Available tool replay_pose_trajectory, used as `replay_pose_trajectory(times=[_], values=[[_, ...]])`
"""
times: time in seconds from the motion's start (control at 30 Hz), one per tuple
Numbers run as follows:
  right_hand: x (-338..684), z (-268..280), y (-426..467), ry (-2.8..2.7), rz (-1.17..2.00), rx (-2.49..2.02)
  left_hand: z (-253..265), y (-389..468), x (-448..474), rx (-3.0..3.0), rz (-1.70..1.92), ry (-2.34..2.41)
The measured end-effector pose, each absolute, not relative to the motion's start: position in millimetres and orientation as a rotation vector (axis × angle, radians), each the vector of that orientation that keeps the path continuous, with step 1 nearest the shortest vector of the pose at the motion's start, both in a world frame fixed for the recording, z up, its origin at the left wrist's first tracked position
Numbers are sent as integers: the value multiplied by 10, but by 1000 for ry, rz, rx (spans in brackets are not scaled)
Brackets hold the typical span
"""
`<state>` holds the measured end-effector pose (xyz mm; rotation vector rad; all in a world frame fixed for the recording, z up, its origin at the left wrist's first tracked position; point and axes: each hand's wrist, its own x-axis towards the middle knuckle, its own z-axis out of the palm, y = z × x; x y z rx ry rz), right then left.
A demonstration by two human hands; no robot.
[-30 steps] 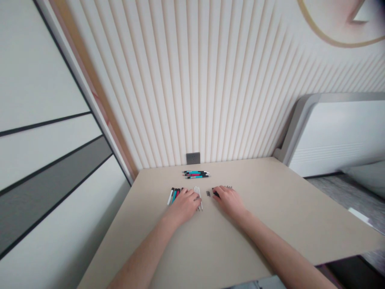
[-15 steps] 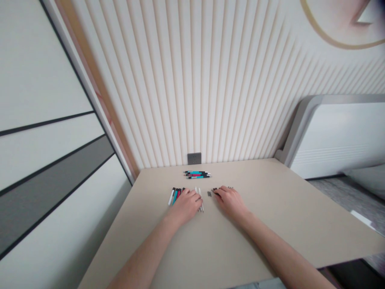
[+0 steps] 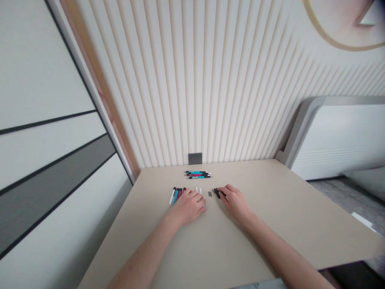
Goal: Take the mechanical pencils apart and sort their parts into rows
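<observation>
My left hand (image 3: 188, 208) rests on the table with its fingers bent over the slim white pen refills (image 3: 200, 190), gripping at least one; the fingers cover most of them. Left of it lie pen barrels (image 3: 172, 196) in white, blue and red with black ends, side by side and partly under the hand. My right hand (image 3: 236, 201) has thumb and forefinger closed on a small black pen part (image 3: 223, 193). Several similar black pieces (image 3: 216, 192) lie at its fingertips. Between the hands sits a little group of grey metal springs (image 3: 209, 194).
Behind the hands, assembled pens (image 3: 198, 175) in blue, red and black lie in a pile on the beige table (image 3: 270, 224). A dark wall socket (image 3: 195, 158) is at the table's back edge. A cabinet (image 3: 60, 192) borders the left; a bed headboard (image 3: 337, 132) stands at right.
My left hand has shifted slightly down and right over the refills, covering more of them. My right hand has moved a little right, and its fingers now pinch a black part.
</observation>
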<state>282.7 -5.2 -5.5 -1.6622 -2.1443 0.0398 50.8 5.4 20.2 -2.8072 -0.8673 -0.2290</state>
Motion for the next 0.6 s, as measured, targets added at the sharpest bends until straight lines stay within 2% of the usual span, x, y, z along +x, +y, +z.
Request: replay_pose_trajectory(times=[0.6], values=[[2926,-8,-42,-2054,99,-1751,-37,218,776,-2904,-368,-915]])
